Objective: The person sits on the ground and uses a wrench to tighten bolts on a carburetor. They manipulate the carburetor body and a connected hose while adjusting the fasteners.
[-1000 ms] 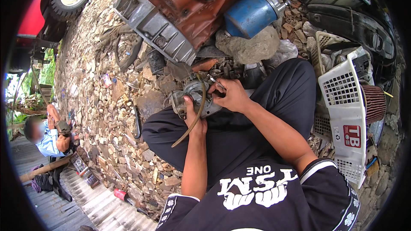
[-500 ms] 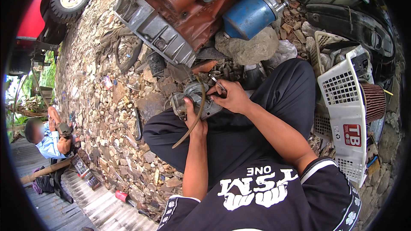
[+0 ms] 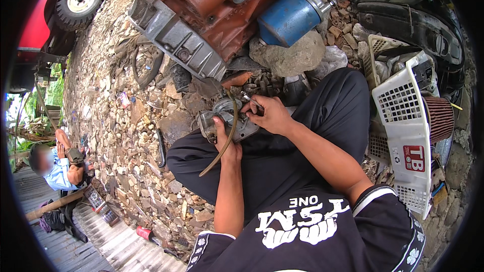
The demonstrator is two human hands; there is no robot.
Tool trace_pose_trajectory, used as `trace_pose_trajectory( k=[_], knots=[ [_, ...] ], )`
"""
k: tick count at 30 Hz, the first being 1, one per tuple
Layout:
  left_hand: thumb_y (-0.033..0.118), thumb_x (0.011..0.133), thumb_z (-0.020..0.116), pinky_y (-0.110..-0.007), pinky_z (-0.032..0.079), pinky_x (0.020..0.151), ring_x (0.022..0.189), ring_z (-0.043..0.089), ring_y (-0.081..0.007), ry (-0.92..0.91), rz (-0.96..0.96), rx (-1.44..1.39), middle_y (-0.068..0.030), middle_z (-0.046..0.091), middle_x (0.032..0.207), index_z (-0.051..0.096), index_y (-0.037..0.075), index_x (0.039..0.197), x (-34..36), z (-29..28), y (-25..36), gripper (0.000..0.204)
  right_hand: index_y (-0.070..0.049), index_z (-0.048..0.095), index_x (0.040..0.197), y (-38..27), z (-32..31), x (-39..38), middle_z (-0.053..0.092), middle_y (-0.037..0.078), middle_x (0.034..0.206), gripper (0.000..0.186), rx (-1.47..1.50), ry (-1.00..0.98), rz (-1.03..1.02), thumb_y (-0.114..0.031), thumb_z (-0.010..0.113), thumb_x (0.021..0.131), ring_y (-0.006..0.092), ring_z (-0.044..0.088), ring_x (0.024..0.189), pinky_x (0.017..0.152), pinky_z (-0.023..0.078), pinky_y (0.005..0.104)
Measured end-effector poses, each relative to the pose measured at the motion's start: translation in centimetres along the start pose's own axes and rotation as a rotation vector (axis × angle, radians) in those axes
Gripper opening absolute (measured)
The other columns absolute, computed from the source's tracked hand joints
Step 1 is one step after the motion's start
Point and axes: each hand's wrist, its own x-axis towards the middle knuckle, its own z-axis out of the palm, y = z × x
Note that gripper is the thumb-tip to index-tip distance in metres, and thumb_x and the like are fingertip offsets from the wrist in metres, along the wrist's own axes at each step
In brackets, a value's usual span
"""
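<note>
Your right hand (image 3: 270, 113) has its thumb and fingertips pinched together around a slim, silver metal tool (image 3: 245, 95), which pokes out of the grip toward 10 o'clock. The fingers leave little gap, with the lower ones curled in; the tool's far end is too small to make out. A grey, rounded metal housing (image 3: 248, 129) lies at 9 o'clock from those fingertips, right beside them; you cannot tell from here whether they touch it.

Your left hand (image 3: 222, 138) is clasped on the housing from its 6 o'clock side, the thumb up over the near face and the other fingers mostly hidden. The housing sits at 12 o'clock from that palm, just above your crossed legs in black trousers (image 3: 322, 116). A thin, yellowish-brown flexible hose (image 3: 217, 160) crosses in front of the housing and hangs past your left wrist, its free end toward 7 o'clock.

Farther out from the housing, a silver, ribbed metal casting (image 3: 176, 38) lies at 11 o'clock, joined to a rust-red engine block (image 3: 201, 0). A blue cylindrical canister (image 3: 287, 17) is at 1 o'clock, above a grey boulder (image 3: 297, 58). At 3 o'clock stands a white plastic crate (image 3: 409, 146).
</note>
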Motion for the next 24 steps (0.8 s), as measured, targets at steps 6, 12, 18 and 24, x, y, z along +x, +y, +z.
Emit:
trace_pose_trajectory(
  k=[6,12,18,24],
  knots=[
    [0.056,0.103,0.050,-0.043,0.048,0.106,0.122,0.060,-0.0247,-0.024,0.026,0.023,-0.0122,0.060,0.133,0.051,0.001,0.138,0.2,-0.5,-0.4,0.065,-0.005,0.052,0.080,-0.3,0.2,-0.2,0.073,0.003,0.087,0.028,-0.033,0.027,-0.107,-0.005,0.080,0.080,0.0102,0.060,0.070,0.061,0.046,0.0296],
    [0.053,0.098,0.061,-0.042,0.049,0.105,0.122,0.059,-0.0243,-0.024,0.014,-0.033,-0.0109,0.059,0.133,0.051,0.002,0.139,0.0,-0.2,-0.1,0.066,-0.005,0.053,0.083,0.3,0.0,0.1,0.075,0.005,0.094,0.030,0.005,-0.022,-0.025,-0.007,0.083,0.079,0.0103,0.060,0.070,0.061,0.047,0.0300],
    [0.052,0.096,0.066,-0.043,0.047,0.107,0.125,0.056,-0.0252,-0.043,0.006,-0.033,-0.0116,0.056,0.137,0.048,0.000,0.142,0.3,-0.7,-0.3,0.071,-0.005,0.054,0.085,-0.6,0.0,-0.3,0.075,0.004,0.092,0.029,-0.049,0.041,-0.094,-0.008,0.082,0.080,0.0115,0.056,0.062,0.058,0.045,0.0296],
    [0.053,0.096,0.067,-0.043,0.047,0.107,0.124,0.057,-0.0252,0.014,-0.011,-0.024,-0.0118,0.057,0.136,0.048,0.000,0.142,-0.3,0.2,0.2,0.073,-0.005,0.056,0.085,0.5,0.0,0.0,0.075,0.003,0.089,0.026,-0.002,0.020,-0.025,-0.008,0.081,0.081,0.0118,0.055,0.061,0.057,0.044,0.0297]
  ],
)
